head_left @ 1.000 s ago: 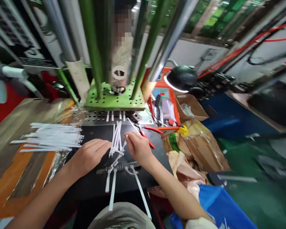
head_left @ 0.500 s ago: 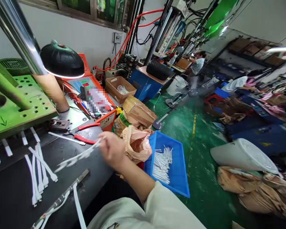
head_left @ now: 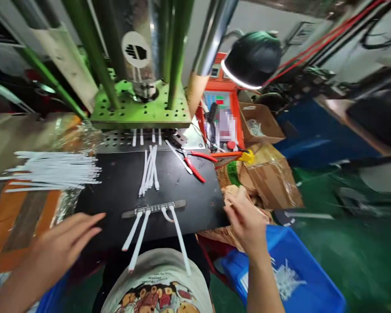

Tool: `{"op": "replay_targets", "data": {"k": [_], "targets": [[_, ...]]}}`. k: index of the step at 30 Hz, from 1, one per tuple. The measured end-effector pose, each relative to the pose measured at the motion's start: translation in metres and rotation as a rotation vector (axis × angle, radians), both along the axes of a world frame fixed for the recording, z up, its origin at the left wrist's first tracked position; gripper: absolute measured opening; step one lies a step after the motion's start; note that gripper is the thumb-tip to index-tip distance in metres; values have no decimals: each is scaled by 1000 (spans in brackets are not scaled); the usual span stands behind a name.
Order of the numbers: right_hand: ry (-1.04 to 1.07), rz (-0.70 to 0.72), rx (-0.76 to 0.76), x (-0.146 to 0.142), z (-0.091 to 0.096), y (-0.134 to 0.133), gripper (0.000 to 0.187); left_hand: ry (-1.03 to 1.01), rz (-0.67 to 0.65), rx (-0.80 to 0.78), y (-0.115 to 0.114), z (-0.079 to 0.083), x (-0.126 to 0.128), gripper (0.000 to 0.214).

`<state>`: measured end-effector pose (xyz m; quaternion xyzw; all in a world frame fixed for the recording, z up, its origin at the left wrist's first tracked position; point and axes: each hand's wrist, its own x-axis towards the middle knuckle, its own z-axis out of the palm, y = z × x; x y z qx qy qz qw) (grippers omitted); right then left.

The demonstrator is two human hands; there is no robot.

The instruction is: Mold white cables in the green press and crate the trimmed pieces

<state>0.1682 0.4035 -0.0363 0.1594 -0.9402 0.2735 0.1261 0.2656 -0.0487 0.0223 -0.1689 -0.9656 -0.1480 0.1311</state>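
My left hand (head_left: 70, 241) is over the left front of the black work table (head_left: 117, 174), fingers stretched out, holding nothing. My right hand (head_left: 246, 217) is past the table's right edge, above a brown paper bag (head_left: 257, 200); its fingers look loosely apart and slightly blurred, and I see nothing in them. Between the hands lies a narrow metal mold bar (head_left: 153, 208) with several white cable strips (head_left: 141, 239) hanging toward me. Behind it sit a small bunch of white strips (head_left: 150, 169) and red-handled cutting pliers (head_left: 193, 165).
A green press plate (head_left: 143, 115) on thick columns stands behind the table, with a black lamp (head_left: 254, 56) at its right. A pile of white strips (head_left: 55, 169) lies left. An orange control box (head_left: 237, 121), cardboard box (head_left: 273, 178) and blue bin (head_left: 309, 265) are right.
The view has swung left from the floor and bin to the table. The thin white piece that was in my right hand no longer shows. My left hand has come into view.
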Motion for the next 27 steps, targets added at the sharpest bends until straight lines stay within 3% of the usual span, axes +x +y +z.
{"op": "replay_targets", "data": {"k": [2,5,8,10,13,14,17,19,23,25,27], "targets": [[-34,372,-110,-3,13,-57,36,-10,-113,98,26,2,-2,31],[10,629,-297,-2,23,-121,39,76,-213,288,68,-8,-22,35],[52,674,-410,-1,25,-147,32,146,-205,419,90,-19,-35,26],[-14,683,-481,-5,29,-148,28,124,-170,518,92,-24,-39,15],[-195,592,-511,-31,38,-144,15,21,-55,686,89,-25,-47,20],[-273,545,-467,-45,39,-145,16,-37,12,714,89,-25,-52,22],[-505,476,-225,-94,35,-157,44,-216,201,695,89,-20,-73,25],[-569,450,-65,-121,28,-167,48,-268,239,645,86,-16,-88,26],[-344,349,368,-141,27,-187,32,-262,298,461,55,-11,-103,19],[-145,327,567,-135,38,-199,28,-234,328,323,27,-10,-95,13],[-32,345,674,-126,53,-218,28,-197,339,187,-1,-11,-83,12]]}}
